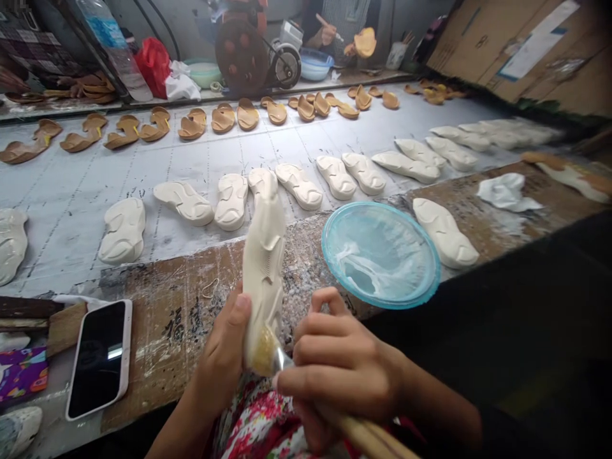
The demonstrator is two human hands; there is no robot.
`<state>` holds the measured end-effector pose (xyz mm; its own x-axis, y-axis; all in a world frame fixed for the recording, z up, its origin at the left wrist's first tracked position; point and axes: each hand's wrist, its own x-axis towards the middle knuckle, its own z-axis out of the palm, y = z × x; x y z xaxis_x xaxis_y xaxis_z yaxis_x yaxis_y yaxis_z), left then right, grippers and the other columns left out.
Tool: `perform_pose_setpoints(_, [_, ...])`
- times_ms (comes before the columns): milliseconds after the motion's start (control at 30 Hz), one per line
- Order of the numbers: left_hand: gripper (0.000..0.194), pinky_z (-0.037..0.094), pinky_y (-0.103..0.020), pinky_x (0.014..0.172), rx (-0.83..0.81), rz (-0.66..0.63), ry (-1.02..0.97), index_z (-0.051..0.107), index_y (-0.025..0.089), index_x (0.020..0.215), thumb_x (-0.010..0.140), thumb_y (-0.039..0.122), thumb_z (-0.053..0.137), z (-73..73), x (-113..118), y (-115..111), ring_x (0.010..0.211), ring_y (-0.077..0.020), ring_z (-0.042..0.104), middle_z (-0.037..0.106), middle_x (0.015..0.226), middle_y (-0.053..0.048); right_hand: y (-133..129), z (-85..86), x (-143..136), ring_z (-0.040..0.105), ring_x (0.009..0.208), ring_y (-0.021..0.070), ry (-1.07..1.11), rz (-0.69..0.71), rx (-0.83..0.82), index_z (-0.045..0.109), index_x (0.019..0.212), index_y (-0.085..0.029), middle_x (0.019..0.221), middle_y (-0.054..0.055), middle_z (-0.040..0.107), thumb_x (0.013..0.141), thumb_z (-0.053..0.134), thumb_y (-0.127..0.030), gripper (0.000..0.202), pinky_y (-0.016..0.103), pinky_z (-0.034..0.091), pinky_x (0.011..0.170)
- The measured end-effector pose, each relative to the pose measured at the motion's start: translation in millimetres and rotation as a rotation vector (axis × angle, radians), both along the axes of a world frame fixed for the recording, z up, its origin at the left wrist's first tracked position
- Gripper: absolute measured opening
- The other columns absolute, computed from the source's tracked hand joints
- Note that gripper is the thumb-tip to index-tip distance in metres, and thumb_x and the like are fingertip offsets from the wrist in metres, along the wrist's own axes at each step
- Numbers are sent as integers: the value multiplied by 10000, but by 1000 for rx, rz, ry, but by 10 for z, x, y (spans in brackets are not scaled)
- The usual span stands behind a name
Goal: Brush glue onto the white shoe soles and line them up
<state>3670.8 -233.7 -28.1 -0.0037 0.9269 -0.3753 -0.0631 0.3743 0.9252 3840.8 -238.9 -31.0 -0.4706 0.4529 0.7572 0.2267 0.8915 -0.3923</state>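
Note:
A white shoe sole [264,255] stands upright on its end in front of me, and my left hand [222,344] grips its left edge near the bottom. In my right hand [342,363] is a paintbrush with a wooden handle [368,435]. Its yellowish bristles [264,350] press against the lower part of the sole. Just beyond my right hand sits a light-blue plastic bowl [382,255] with milky white liquid in it. The far side of the sole is hidden.
White soles [299,186] line the table, one sole [444,233] beside the bowl. Brown shoe parts [222,118] form a row behind. A phone [99,360] lies at left, crumpled tissue [507,191] at right. Across the table, a person's hand [326,30] holds a brush.

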Motion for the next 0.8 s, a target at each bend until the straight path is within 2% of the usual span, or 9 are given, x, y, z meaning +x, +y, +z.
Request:
perform_pose_setpoints(133, [505, 543, -325, 798, -224, 116, -310, 515, 169, 1333, 898, 428, 505, -56, 16, 165, 935, -253, 656, 714, 1022, -69, -34, -128, 66, 448, 641, 123, -54, -24, -40, 618, 813, -145, 621, -32, 479, 864, 565, -171, 78, 350, 330, 743])
perform_pose_setpoints(233, [450, 583, -359, 675, -394, 36, -462, 549, 129, 1303, 944, 346, 386, -100, -70, 298, 885, -285, 683, 713, 1029, -138, -3, -273, 234, 457, 585, 111, 14, -152, -135, 608, 762, -174, 587, -40, 505, 749, 531, -84, 119, 339, 362, 726])
perform_pose_setpoints(333, [445, 598, -377, 623, -291, 11, -617, 557, 195, 1301, 928, 390, 411, -142, -167, 341, 953, -313, 672, 678, 1144, -148, 30, -383, 530, 493, 527, 108, 169, -384, -345, 610, 694, -194, 552, -45, 557, 721, 519, -134, 111, 319, 411, 684])
perform_pose_setpoints(433, [398, 562, -467, 833, -92, 133, -755, 554, 306, 1292, 908, 366, 471, -237, -204, 321, 1141, -295, 587, 642, 1243, -64, 66, -455, 861, 526, 514, 120, 304, -672, -546, 624, 736, -181, 552, -30, 577, 815, 523, -201, 130, 272, 437, 586])
perform_pose_setpoints(533, [453, 459, -631, 904, -222, -14, -902, 566, 327, 1279, 878, 509, 459, -437, -201, 321, 1231, -374, 499, 579, 1328, -76, 147, -527, 1094, 480, 418, 108, 305, -833, -715, 622, 674, -150, 454, -35, 511, 843, 565, -265, 212, 233, 372, 457])
perform_pose_setpoints(600, [530, 448, -635, 908, -347, -60, -935, 583, 271, 1274, 862, 567, 429, -596, -191, 342, 1208, -398, 515, 568, 1331, -124, 222, -579, 1178, 460, 381, 104, 279, -837, -836, 628, 613, -136, 403, -31, 491, 806, 622, -322, 268, 231, 353, 438])
perform_pose_setpoints(667, [537, 465, -574, 927, -415, -16, -917, 581, 212, 1281, 883, 523, 398, -717, -171, 368, 1155, -363, 568, 599, 1286, -151, 289, -617, 1224, 457, 377, 104, 276, -787, -936, 636, 587, -128, 387, -23, 487, 771, 656, -370, 305, 230, 356, 438])
perform_pose_setpoints(733, [550, 477, -523, 934, -460, 14, -883, 566, 181, 1297, 886, 503, 393, -754, -131, 382, 1105, -335, 606, 643, 1220, -149, 326, -628, 1250, 433, 372, 96, 321, -726, -989, 635, 584, -129, 375, -29, 459, 777, 644, -407, 338, 226, 354, 431])
perform_pose_setpoints(800, [577, 483, -486, 941, -488, 8, -829, 554, 171, 1312, 869, 516, 420, -701, -74, 373, 1083, -326, 620, 678, 1160, -135, 328, -603, 1252, 392, 358, 82, 397, -677, -990, 626, 589, -136, 369, -42, 419, 803, 612, -416, 352, 221, 337, 414])
